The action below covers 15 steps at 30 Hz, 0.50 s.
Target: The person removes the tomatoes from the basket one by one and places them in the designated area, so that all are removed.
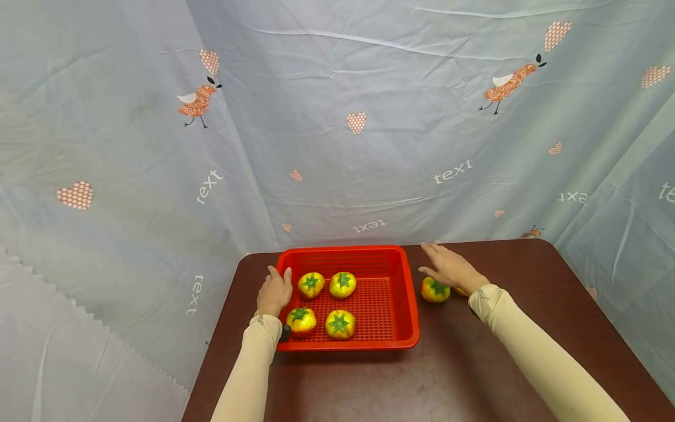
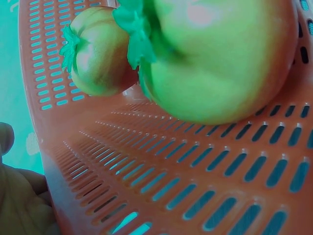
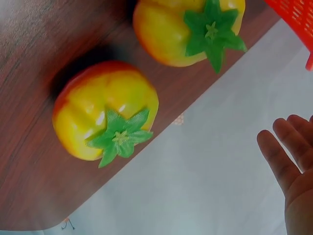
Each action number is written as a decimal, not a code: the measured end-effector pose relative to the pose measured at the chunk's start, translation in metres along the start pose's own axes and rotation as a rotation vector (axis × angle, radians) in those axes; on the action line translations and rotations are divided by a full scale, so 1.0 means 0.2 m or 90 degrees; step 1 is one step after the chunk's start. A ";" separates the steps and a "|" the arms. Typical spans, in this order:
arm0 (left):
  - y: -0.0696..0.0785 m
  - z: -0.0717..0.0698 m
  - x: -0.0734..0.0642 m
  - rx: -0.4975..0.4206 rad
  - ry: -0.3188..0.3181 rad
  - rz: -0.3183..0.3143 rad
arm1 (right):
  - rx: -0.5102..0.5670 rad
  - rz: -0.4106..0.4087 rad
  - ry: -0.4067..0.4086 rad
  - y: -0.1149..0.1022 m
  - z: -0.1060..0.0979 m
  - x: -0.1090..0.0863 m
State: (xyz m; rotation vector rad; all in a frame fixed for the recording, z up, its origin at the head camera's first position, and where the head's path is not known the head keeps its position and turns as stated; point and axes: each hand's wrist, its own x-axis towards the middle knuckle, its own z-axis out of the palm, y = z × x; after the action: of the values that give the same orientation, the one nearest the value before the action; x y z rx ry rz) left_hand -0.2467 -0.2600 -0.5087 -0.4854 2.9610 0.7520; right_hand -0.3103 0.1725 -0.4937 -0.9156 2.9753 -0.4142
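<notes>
In the head view, my left hand (image 1: pixel 274 293) rests at the left rim of a red plastic basket (image 1: pixel 391 346), fingers relaxed. The left wrist view shows that hand (image 2: pixel 22 205) partly hidden behind the slotted wall. Several yellow-red tomatoes with green leafy tops lie inside, including a front-left tomato (image 1: pixel 301 322) close to my left wrist. My right hand (image 1: pixel 452 271) hovers right of the basket, fingers extended and holding nothing. Just below it sits another tomato (image 1: pixel 435 291). A further tomato (image 3: pixel 105 110) lies beside that one, mostly covered by my right wrist in the head view.
Everything stands on a dark brown wooden table (image 1: pixel 411 392) with rounded far corners. Behind it hangs a grey-blue curtain (image 1: pixel 316 146) printed with birds and hearts, close to the table's back edge.
</notes>
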 end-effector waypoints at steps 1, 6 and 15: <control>0.00 0.00 0.00 0.001 0.000 0.000 | 0.000 -0.004 0.001 0.00 0.00 0.00; 0.00 0.00 0.00 0.008 0.002 -0.001 | -0.002 -0.018 0.006 -0.02 0.02 0.02; 0.00 0.00 -0.02 -0.008 0.011 -0.002 | -0.003 -0.019 0.003 -0.05 0.03 0.03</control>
State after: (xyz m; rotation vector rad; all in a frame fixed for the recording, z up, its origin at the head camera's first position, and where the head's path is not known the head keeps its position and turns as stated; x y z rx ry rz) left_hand -0.2437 -0.2583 -0.5080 -0.5002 2.9719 0.7705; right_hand -0.3088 0.1603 -0.4960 -0.9614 2.9707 -0.4110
